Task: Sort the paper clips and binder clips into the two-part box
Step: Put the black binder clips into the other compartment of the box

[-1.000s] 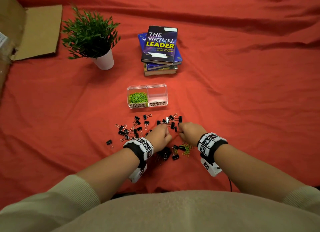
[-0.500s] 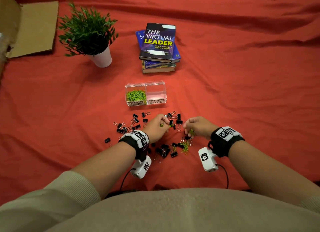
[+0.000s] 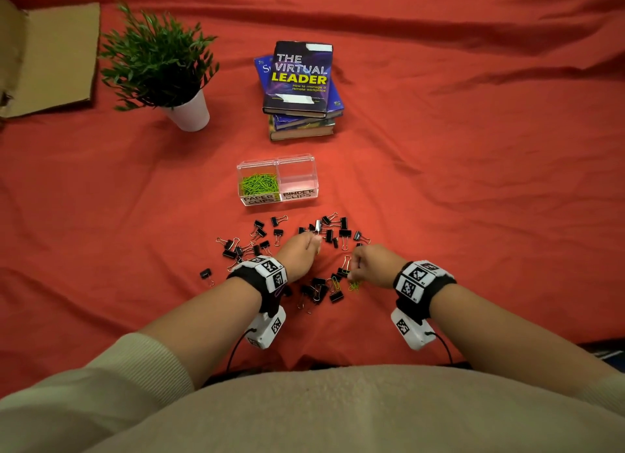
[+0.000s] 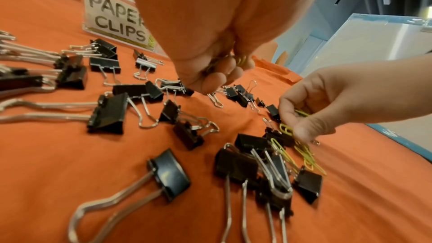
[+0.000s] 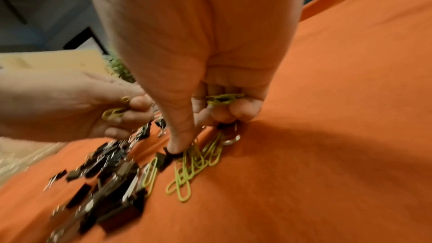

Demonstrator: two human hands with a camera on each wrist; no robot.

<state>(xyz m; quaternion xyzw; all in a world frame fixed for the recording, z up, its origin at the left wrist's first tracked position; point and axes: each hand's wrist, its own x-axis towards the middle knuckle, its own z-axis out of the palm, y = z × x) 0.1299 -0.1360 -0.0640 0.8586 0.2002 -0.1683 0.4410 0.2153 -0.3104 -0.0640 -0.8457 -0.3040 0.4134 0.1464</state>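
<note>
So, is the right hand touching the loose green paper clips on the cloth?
Touching. In the right wrist view the right hand presses its thumb tip down onto the loose paper clips on the cloth, with more clips curled in its fingers.

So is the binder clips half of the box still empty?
Empty: the binder clips half shows only clear plastic, while binder clips lie on the cloth.

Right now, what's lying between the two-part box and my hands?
In the head view, scattered black binder clips lie on the red cloth between the two-part box and both hands; no paper clips there.
</note>
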